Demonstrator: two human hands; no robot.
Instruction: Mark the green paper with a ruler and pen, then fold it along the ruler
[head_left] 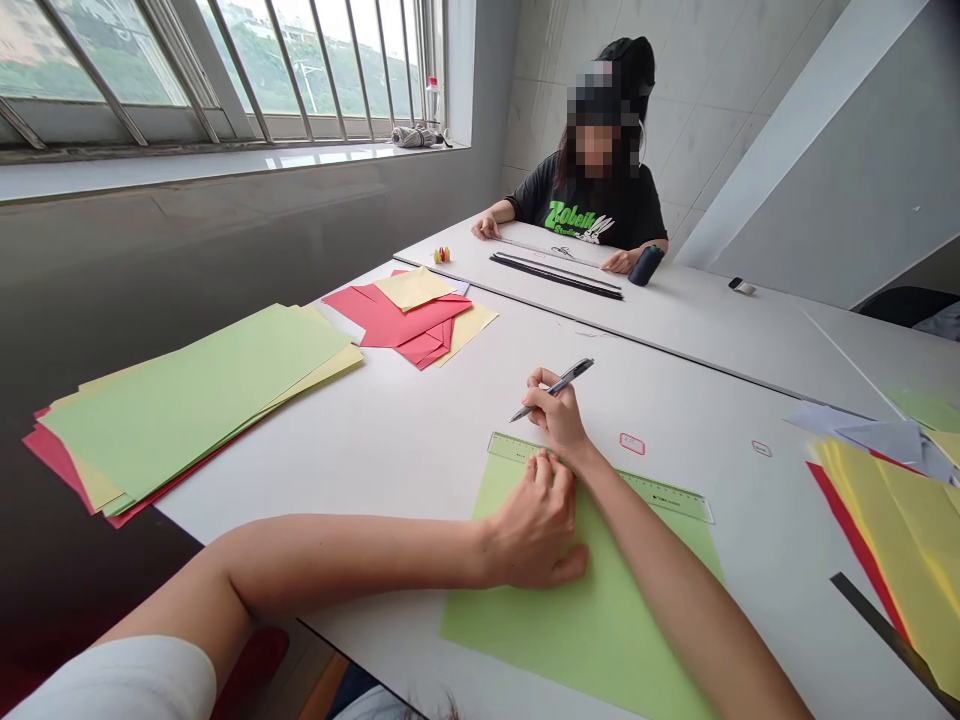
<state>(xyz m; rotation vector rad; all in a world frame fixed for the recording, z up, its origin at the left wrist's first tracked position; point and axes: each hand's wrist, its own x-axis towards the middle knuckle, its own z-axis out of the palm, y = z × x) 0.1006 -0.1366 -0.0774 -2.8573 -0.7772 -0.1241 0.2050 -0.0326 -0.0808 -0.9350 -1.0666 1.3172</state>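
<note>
Head view. The right grip (pixel 551 412) is clenching a pen (pixel 564 378) between thumb and fingers, with the tip pointing left, over the desk (pixel 420 440) and clear of the paper. Whether the tip is touching the desk cannot be confirmed. The left grip (pixel 532 525) is not closing on anything; its fingertips are bearing on a green ruler (pixel 660 495), and its heel is resting on a green sheet (pixel 592 640). The ruler is lying at a slant across the sheet's far end, and the sheet is lying flat on the desk, with both forearms crossing toward it.

Nearby, a stack of green sheets (pixel 195 400) is lying to the left, a red and yellow pile (pixel 405 315) is lying beyond it, and yellow and red sheets (pixel 885 530) are lying to the right. A co-worker (pixel 592 190) is sitting at the far desk behind black strips (pixel 556 275).

Risks: the ruler could slide, since only the left fingertips are pinning it. The sheet shows no fastening, so arm pressure could drag it out of square. With the pen tip off the paper, a careless stroke could mark the desk instead.
</note>
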